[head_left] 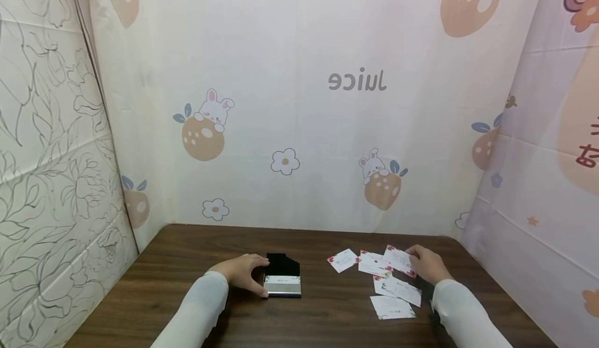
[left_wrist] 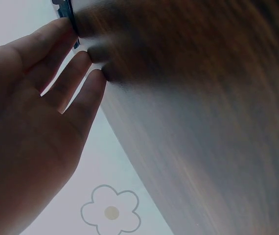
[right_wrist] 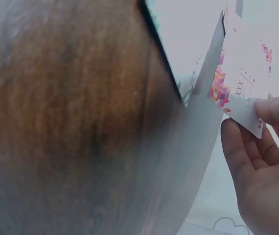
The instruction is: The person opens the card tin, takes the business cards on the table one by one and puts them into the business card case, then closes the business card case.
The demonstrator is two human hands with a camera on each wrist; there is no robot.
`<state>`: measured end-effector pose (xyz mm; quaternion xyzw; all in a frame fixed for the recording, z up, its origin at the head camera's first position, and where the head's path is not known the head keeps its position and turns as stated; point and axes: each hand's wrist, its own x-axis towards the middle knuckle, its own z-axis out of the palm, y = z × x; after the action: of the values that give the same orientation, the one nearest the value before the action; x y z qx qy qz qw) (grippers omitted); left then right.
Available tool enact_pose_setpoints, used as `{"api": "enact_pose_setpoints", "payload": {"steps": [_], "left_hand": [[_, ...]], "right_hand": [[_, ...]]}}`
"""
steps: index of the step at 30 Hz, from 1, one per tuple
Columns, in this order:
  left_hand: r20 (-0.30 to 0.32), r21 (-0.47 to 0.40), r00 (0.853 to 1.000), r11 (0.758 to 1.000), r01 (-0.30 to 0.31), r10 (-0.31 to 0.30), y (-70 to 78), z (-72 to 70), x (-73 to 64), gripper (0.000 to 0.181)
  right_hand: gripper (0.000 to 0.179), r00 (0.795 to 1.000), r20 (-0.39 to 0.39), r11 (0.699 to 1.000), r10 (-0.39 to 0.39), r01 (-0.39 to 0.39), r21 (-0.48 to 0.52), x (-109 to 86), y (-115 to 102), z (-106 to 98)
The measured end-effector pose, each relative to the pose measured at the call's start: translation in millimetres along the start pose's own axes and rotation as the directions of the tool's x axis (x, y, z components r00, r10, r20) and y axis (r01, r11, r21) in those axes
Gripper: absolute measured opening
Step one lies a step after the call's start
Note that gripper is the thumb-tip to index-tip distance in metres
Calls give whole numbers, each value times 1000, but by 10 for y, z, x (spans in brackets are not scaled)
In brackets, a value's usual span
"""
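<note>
My left hand (head_left: 241, 272) grips the left side of an open card case (head_left: 283, 265), thumb at its near corner and index finger at its far part. The case has a black lid, folded back, and a silvery near edge. A white card (head_left: 282, 280) shows inside it. In the left wrist view the fingertips meet the case's dark edge (left_wrist: 68, 12). Over on the right, my right hand (head_left: 429, 265) pinches a white business card with a red-pink pattern (right_wrist: 242, 81) between thumb and fingers. That card tilts up near the others in the right wrist view.
Several white business cards with floral corners lie loosely on the brown wooden table (head_left: 323, 317), among them a red-cornered one (head_left: 343, 260) and a green-cornered one (head_left: 392, 308). Some overlap. A patterned curtain (head_left: 290, 103) stands behind the table's far edge, with cloth on both sides.
</note>
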<state>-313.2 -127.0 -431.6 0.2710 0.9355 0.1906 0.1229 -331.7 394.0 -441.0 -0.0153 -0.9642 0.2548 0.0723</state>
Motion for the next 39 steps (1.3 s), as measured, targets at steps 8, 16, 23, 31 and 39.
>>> {"api": "enact_pose_setpoints", "payload": {"steps": [8, 16, 23, 31, 39], "left_hand": [[2, -3, 1000, 1000, 12, -12, -3, -20, -2, 83], [0, -16, 1000, 1000, 10, -10, 13, -33, -18, 83], [-4, -5, 1000, 1000, -1, 1, 3, -15, -5, 83], [-5, -6, 1000, 1000, 13, -13, 12, -12, -3, 84], [1, 1, 1000, 1000, 16, -16, 0, 0, 9, 85]], "right_hand": [[25, 999, 1, 999, -35, 35, 13, 24, -102, -50], [23, 998, -5, 997, -64, 65, 41, 45, -314, -22], [21, 995, 16, 993, -98, 96, 73, 36, -557, 69], [19, 981, 18, 975, -193, 190, 119, 34, -877, 156], [16, 956, 11, 945, -293, 288, 153, 52, -1194, 311]]}}
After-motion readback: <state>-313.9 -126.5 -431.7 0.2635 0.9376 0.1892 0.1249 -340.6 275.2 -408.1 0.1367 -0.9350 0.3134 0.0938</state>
